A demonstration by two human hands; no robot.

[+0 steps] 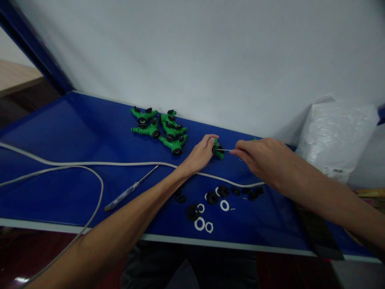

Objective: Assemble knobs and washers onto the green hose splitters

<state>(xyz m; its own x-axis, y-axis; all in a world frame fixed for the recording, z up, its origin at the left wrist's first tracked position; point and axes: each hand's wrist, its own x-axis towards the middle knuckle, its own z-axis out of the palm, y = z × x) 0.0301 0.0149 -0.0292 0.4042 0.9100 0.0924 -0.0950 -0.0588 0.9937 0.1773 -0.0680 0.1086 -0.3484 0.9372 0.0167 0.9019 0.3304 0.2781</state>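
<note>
My left hand [204, 153] is closed around a green Y-shaped hose splitter [221, 154] with black parts, above the blue table. From the right, my right hand [260, 158] grips a screwdriver, its handle hidden in the fist. The thin metal shaft [225, 149] points left and its tip meets the splitter; the exact contact spot is too small to tell. Several more green splitters [177, 144] with black knobs lie in a group to the left of my left hand.
A second screwdriver [129, 192] with a clear handle lies left of my left forearm. A pale cable [99, 163] crosses the blue table [75, 136]. Nearer me lie white rings [199, 224], black round caps [212, 198] and small screws. A plastic-wrapped package [333, 136] leans against the wall.
</note>
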